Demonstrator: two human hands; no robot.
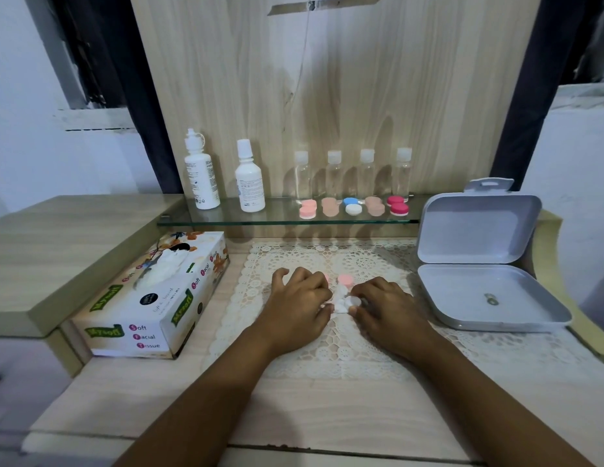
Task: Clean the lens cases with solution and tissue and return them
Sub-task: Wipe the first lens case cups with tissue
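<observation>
While your left hand [299, 298] pinches the tissue wad [339, 304] and your right hand [383, 308] grips a white lens case [355, 301] low over the lace mat [361, 261], you seem mid-wipe; next, the pink cap [345, 280] just behind likely needs refitting before the case returns to the glass shelf [280, 214].

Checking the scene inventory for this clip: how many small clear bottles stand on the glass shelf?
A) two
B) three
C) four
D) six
C: four clear bottles stand in a row on the glass shelf, to the right of the two white solution bottles.
</observation>
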